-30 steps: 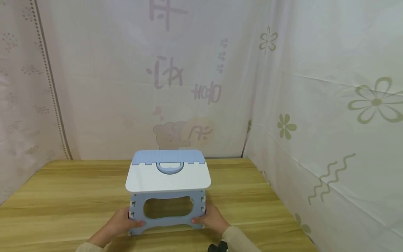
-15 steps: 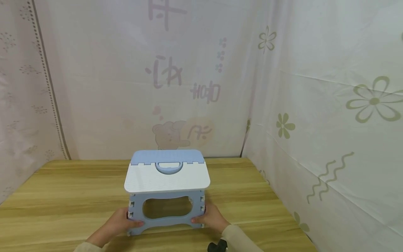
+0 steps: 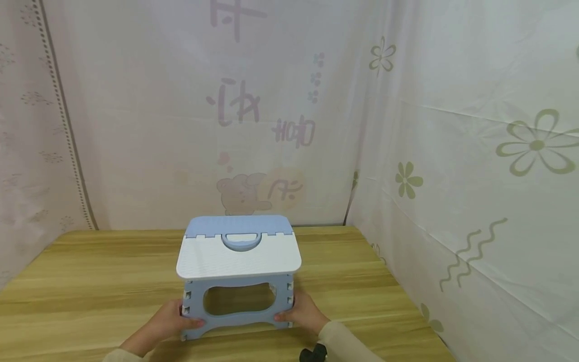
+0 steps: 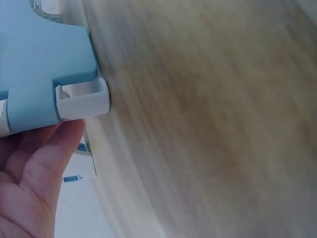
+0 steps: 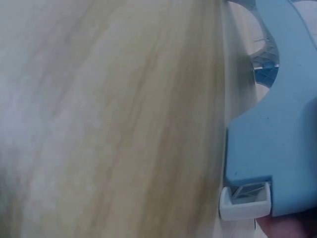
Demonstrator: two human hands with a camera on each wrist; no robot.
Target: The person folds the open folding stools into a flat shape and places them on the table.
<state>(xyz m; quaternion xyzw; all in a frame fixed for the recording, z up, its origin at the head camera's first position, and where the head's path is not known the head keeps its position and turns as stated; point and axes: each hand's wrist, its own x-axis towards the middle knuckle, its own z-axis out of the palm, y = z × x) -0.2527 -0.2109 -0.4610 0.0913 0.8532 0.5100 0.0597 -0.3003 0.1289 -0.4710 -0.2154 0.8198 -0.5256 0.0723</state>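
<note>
A blue and white plastic folding step stool (image 3: pixel 239 256) stands unfolded on the table, its white and blue top carrying a curved blue handle (image 3: pixel 242 243). My left hand (image 3: pixel 169 322) grips the lower left side of the stool, the thumb laid across the blue front panel. On the opposite side my right hand (image 3: pixel 303 314) holds the lower right leg in the same way, thumb on the front. The left wrist view shows fingers (image 4: pixel 37 168) behind the hinged white corner. Only a bit of the right hand (image 5: pixel 285 227) appears in the right wrist view.
The wood-grain table (image 3: pixel 108 271) extends to both sides of the stool. Pale printed curtains hang behind it (image 3: pixel 149 125) and along the right (image 3: pixel 452 201). A dark object (image 3: pixel 313 353) sits at the right sleeve.
The head view has shifted slightly, so the stool and hands appear a little further left. Both hands keep the same grip on the stool.
</note>
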